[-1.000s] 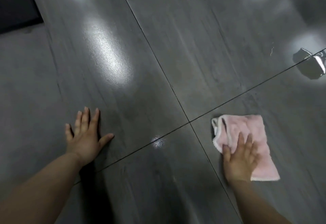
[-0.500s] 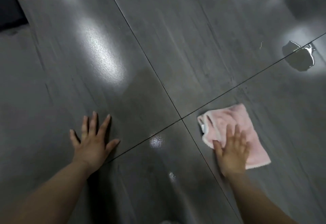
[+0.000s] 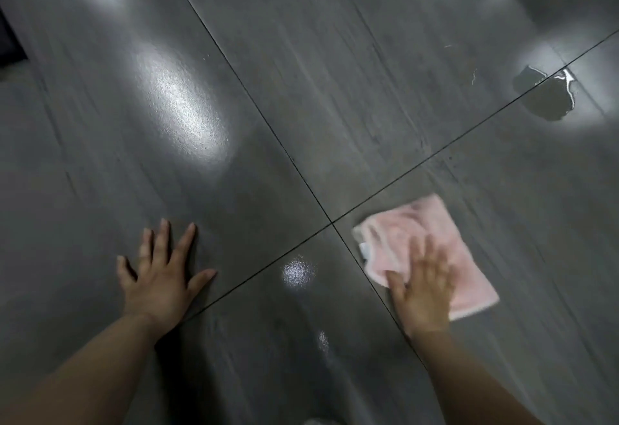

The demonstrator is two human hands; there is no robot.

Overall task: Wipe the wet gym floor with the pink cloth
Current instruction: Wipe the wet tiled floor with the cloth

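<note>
Here the right hand (image 3: pixel 422 294) presses flat, fingers straight though blurred, on the pink cloth (image 3: pixel 432 250), which lies just right of the tile-joint crossing on the floor (image 3: pixel 335 106); the left hand (image 3: pixel 160 274) rests spread, holding nothing; a puddle (image 3: pixel 546 96) sits well beyond.

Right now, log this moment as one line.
step: wiping | right hand: flat on pink cloth | left hand: flat on floor | puddle: unwiped, far right

A dark mat (image 3: pixel 8 42) sits at the far left edge, cut off by the frame. A thin pale thread (image 3: pixel 473 75) lies far right. Something white (image 3: pixel 316 422) peeks in at the near edge, too little to identify.
</note>
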